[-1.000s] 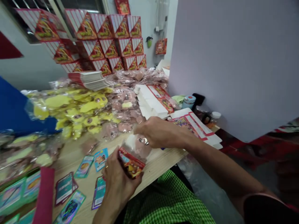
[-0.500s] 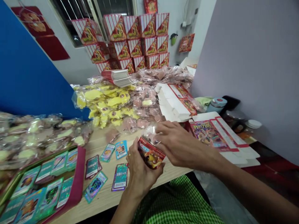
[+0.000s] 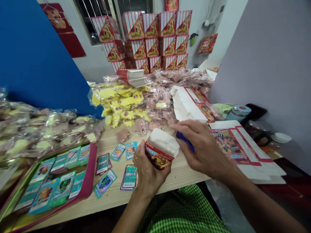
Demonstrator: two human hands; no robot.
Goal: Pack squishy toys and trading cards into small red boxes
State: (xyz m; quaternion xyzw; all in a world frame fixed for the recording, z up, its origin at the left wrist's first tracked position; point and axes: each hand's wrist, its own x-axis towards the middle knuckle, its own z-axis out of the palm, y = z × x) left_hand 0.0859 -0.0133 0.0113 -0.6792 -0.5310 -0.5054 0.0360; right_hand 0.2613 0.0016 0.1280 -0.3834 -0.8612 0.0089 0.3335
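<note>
My left hand [image 3: 149, 173] is wrapped round a small red printed box [image 3: 159, 156], holding it tilted above the table. The box's top is open, its white flap [image 3: 161, 137] standing up, and clear plastic shows at the mouth. Just right of the box is my right hand [image 3: 200, 145], its fingers curled about a dark blue strip-like object [image 3: 185, 141]; most of that object is hidden by the hand. Left of my left hand, small stacks of trading cards [image 3: 129, 177] lie on the wooden table [image 3: 111, 197].
A pink-rimmed tray [image 3: 91, 173] of card stacks sits at left. Bagged yellow figures [image 3: 121, 105] and bagged pinkish figures [image 3: 157, 106] are heaped behind. Flattened cartons [image 3: 245, 149] lie at right, near a blue-lidded container [image 3: 239, 113]. Red boxes [image 3: 167, 45] are stacked against the wall.
My right hand has drawn away from the box mouth to the right, and the white flap and the blue object now show. My left hand still holds the box. The view has shifted slightly.
</note>
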